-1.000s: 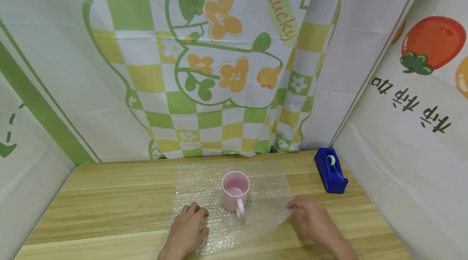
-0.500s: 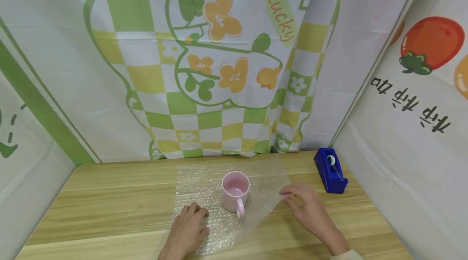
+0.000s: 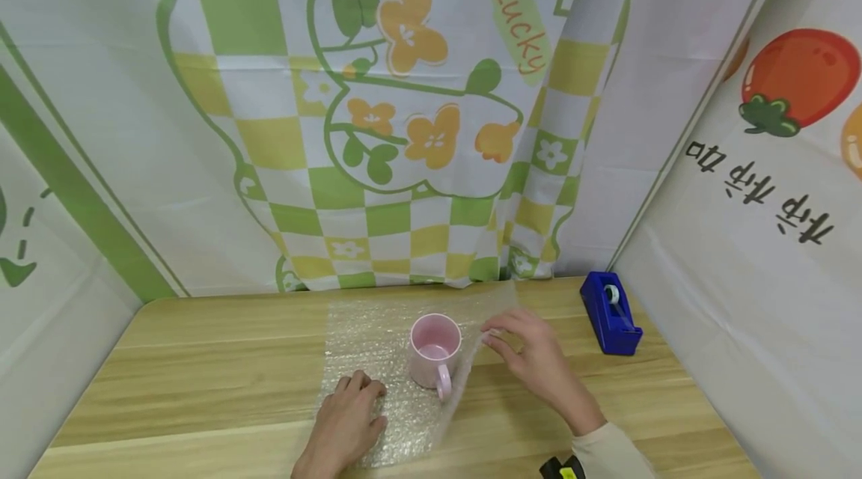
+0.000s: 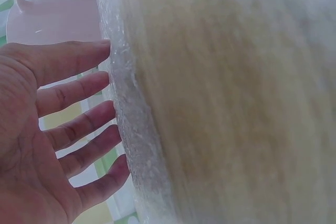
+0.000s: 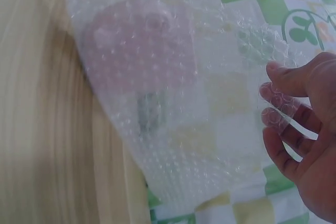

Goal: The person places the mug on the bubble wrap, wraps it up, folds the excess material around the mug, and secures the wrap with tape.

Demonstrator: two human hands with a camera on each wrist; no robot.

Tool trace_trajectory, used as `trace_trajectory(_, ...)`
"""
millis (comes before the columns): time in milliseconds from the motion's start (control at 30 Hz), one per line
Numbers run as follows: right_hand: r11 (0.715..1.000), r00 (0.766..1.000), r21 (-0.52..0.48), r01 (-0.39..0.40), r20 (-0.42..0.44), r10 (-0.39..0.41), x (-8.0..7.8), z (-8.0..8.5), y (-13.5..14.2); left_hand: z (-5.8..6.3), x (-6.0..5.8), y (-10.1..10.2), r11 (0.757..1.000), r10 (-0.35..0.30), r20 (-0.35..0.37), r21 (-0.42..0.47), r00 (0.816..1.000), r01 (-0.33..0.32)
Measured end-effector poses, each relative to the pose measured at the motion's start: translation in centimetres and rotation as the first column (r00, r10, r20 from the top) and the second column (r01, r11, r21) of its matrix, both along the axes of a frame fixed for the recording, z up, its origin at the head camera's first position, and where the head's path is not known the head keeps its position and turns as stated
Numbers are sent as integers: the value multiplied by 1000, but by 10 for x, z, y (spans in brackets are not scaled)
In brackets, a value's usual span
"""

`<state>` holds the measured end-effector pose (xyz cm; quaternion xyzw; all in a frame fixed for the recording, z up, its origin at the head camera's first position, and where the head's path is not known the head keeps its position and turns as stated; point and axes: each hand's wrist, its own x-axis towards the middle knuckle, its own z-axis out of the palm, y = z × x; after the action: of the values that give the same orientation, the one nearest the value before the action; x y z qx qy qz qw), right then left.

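A pink mug [image 3: 424,370] stands upright on a sheet of clear bubble wrap [image 3: 360,340], its handle facing the front. My right hand [image 3: 535,359] pinches the sheet's right edge between thumb and fingers and holds it raised beside the mug. In the right wrist view the mug shows blurred through the lifted bubble wrap [image 5: 205,124]. My left hand [image 3: 343,423] rests on the front left part of the sheet, holding nothing. Its fingers are spread, with the fingertips on the bubble wrap, in the left wrist view, where part of the mug [image 4: 58,19] appears beyond the thumb.
A blue tape dispenser [image 3: 606,318] with a roll of tape stands at the back right of the wooden table [image 3: 202,382]. A checked green, yellow and white curtain [image 3: 390,224] hangs along the back edge. Printed white cloth [image 3: 727,299] lines the right side.
My right hand has moved left and away from me, lifting the bubble wrap's right side and drawing it toward the mug. My left hand and the mug have stayed in place.
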<state>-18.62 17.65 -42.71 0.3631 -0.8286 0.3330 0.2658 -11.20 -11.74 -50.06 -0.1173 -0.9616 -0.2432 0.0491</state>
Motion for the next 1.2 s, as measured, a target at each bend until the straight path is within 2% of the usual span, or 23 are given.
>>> trace_trajectory(200, 999, 999, -5, -47, -2, 47, -9, 5, -19, 0, 0, 0, 1000, 2, -6, 2, 1000, -2)
trace_trajectory(667, 996, 996, 66, -64, 69, 59, -14, 8, -59, -1, 0, 0, 1000, 2, -29, -8, 1000, -2)
trace_trajectory(967, 991, 991, 110, -75, 122, 62, -18, 2, -76, -3, -2, -1, 1000, 3, -48, -19, 999, -4)
trace_trajectory(1200, 985, 995, 159, -71, 85, 58, -23, -7, -88, -3, -2, -1, 1000, 4, -42, -8, 999, -4)
